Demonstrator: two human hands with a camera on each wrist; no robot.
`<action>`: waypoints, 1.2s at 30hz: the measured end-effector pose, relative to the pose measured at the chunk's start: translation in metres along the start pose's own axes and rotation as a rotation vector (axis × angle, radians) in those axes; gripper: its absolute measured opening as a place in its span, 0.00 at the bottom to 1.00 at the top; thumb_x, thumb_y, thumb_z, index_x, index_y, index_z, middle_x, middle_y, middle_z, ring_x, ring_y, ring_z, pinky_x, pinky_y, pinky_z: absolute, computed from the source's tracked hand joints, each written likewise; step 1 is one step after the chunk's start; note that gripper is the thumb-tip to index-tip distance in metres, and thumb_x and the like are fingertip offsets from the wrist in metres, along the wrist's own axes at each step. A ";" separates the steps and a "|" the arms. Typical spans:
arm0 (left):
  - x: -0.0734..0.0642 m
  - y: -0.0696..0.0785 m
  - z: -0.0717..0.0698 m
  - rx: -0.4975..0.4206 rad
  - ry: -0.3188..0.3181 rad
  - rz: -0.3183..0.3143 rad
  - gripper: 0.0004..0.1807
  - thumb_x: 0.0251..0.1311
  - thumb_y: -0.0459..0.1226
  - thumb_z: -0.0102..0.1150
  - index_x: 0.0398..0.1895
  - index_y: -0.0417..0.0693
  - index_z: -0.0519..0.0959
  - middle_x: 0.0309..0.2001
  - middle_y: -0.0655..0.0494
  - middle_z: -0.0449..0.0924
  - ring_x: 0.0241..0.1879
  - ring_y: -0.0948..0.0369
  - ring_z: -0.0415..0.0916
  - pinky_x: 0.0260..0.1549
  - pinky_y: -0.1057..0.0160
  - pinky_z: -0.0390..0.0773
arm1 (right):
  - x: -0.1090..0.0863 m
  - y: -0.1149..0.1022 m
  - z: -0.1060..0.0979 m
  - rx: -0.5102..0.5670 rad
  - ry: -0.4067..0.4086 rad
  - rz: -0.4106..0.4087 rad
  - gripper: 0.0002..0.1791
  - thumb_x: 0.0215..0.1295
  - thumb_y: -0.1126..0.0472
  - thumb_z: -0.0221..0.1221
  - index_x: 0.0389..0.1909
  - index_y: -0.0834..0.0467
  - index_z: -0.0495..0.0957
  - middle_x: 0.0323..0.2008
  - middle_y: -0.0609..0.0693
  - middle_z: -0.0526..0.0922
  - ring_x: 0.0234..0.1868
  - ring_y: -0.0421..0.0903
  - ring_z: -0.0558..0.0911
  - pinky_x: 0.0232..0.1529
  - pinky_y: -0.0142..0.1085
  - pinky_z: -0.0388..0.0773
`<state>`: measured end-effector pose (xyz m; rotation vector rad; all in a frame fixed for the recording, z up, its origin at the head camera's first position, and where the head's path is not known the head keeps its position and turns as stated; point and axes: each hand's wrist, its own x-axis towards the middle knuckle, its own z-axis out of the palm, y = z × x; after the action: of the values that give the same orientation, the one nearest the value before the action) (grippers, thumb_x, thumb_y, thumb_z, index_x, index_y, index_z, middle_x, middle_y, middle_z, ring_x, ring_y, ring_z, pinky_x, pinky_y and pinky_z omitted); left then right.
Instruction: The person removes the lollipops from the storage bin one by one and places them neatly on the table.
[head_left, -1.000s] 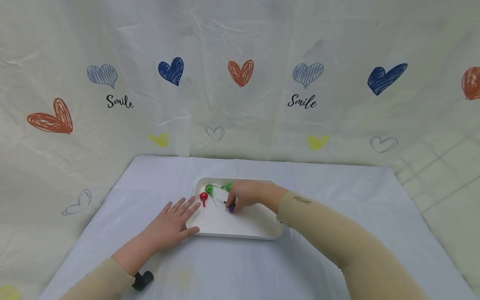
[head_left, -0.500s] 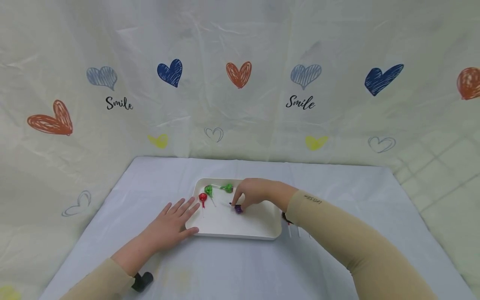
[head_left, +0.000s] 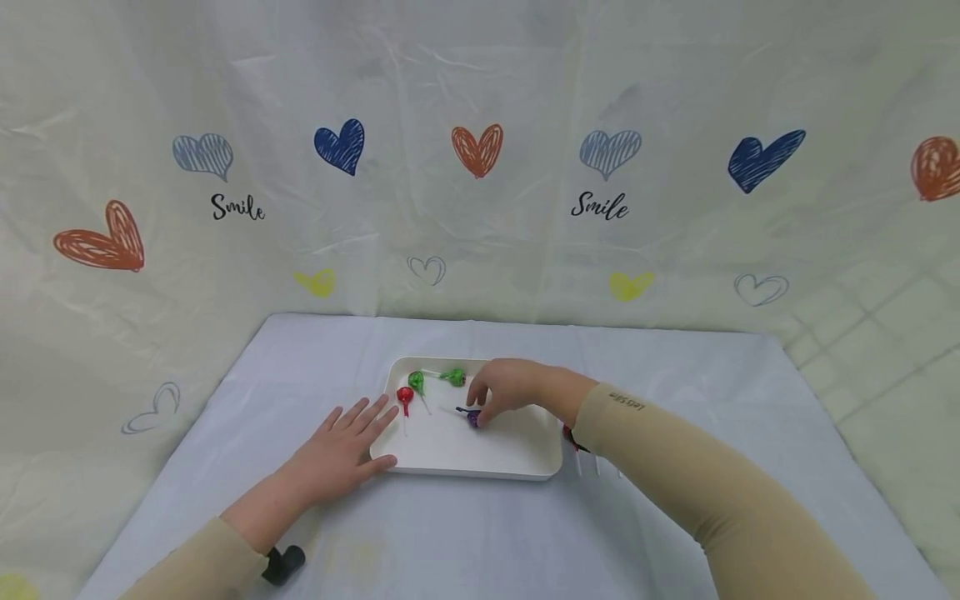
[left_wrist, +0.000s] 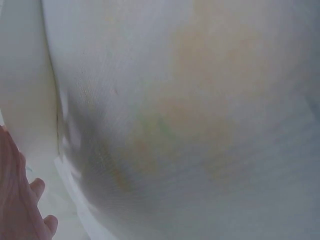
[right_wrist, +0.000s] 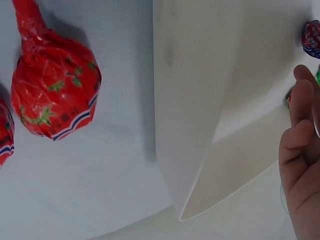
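A white rectangular tray sits on the table, with several wrapped lollipops in it. My left hand lies with spread, straight fingers over the tray's left edge; in the left wrist view only a part of the hand shows. Inside the tray, my right hand hovers by a purple lollipop, its thumb right at the candy and its index finger lifted off. The right wrist view has the purple candy apart from the loosely bent fingers. A red lollipop and two green lollipops, including one near it, lie left and behind.
Right of the tray, partly under the right forearm, lie more lollipops, among them a red one. A black device is at the left wrist. A white cloth covers the table, and a backdrop with hearts hangs behind.
My right hand has moved slightly right with the purple lollipop, then loosened its pinch, and the index finger has lifted. The left hand has stayed in place.
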<state>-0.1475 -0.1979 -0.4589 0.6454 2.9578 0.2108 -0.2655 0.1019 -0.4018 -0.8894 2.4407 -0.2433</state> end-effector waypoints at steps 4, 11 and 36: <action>-0.001 0.000 0.000 -0.006 0.003 0.002 0.46 0.64 0.68 0.46 0.79 0.58 0.52 0.79 0.57 0.46 0.77 0.47 0.44 0.71 0.37 0.44 | 0.002 -0.003 0.004 -0.029 -0.011 0.006 0.16 0.57 0.47 0.71 0.47 0.42 0.86 0.36 0.35 0.81 0.40 0.37 0.78 0.47 0.36 0.76; -0.001 -0.001 0.001 -0.003 0.010 0.006 0.46 0.64 0.69 0.45 0.80 0.59 0.51 0.80 0.58 0.45 0.77 0.48 0.44 0.71 0.37 0.45 | 0.000 -0.011 0.004 -0.069 -0.019 0.005 0.15 0.59 0.49 0.70 0.48 0.42 0.86 0.34 0.34 0.81 0.39 0.36 0.77 0.45 0.35 0.75; -0.001 -0.003 0.005 -0.018 0.016 0.006 0.46 0.64 0.69 0.45 0.80 0.59 0.51 0.80 0.58 0.45 0.77 0.48 0.44 0.71 0.37 0.44 | -0.014 -0.003 0.004 -0.180 0.000 -0.010 0.20 0.64 0.67 0.63 0.41 0.34 0.88 0.47 0.32 0.82 0.55 0.37 0.77 0.61 0.38 0.72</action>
<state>-0.1473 -0.2004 -0.4639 0.6532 2.9663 0.2446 -0.2525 0.1090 -0.3981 -0.9771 2.4883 -0.0276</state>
